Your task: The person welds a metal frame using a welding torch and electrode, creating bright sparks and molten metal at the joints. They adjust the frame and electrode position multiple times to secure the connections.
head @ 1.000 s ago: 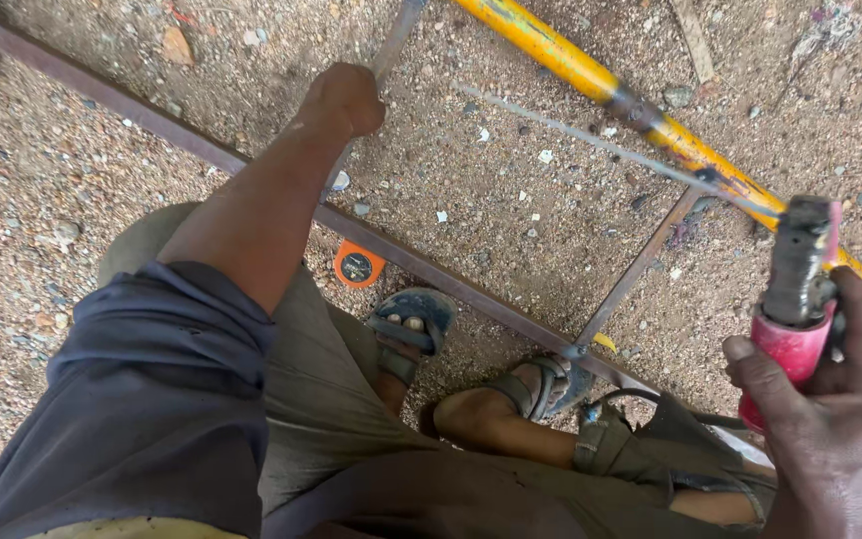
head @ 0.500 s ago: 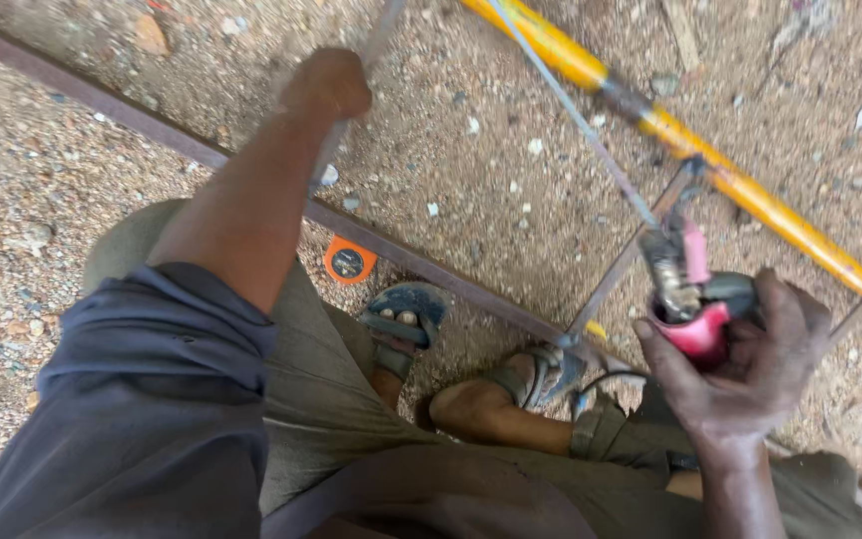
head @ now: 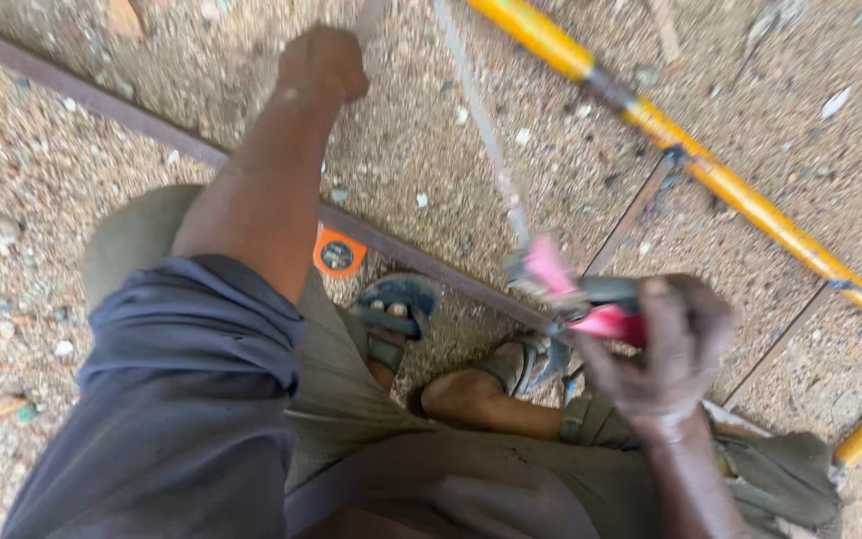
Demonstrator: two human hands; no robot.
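Note:
My left hand (head: 323, 65) reaches forward at the top of the head view. It is closed in a fist around a thin grey metal bar (head: 369, 14) that runs off the top edge. My right hand (head: 668, 351) is at the lower right, gripping a red-handled electrode holder (head: 591, 307), which looks blurred. A thin grey rod (head: 481, 125) sticks out of the holder's jaws and points up toward the top edge. The holder hovers over a dark steel frame bar (head: 421, 262) lying on the gravel.
A long yellow pole (head: 720, 178) lies diagonally across the upper right. An orange tape measure (head: 338, 254) sits on the gravel beside the frame bar. My sandalled feet (head: 398, 311) rest below it. A thinner cross bar (head: 631, 215) joins the frame.
My right hand has moved left and inward with the electrode holder, and the rod now points up toward the top edge. My left hand has kept its grip on the thin bar.

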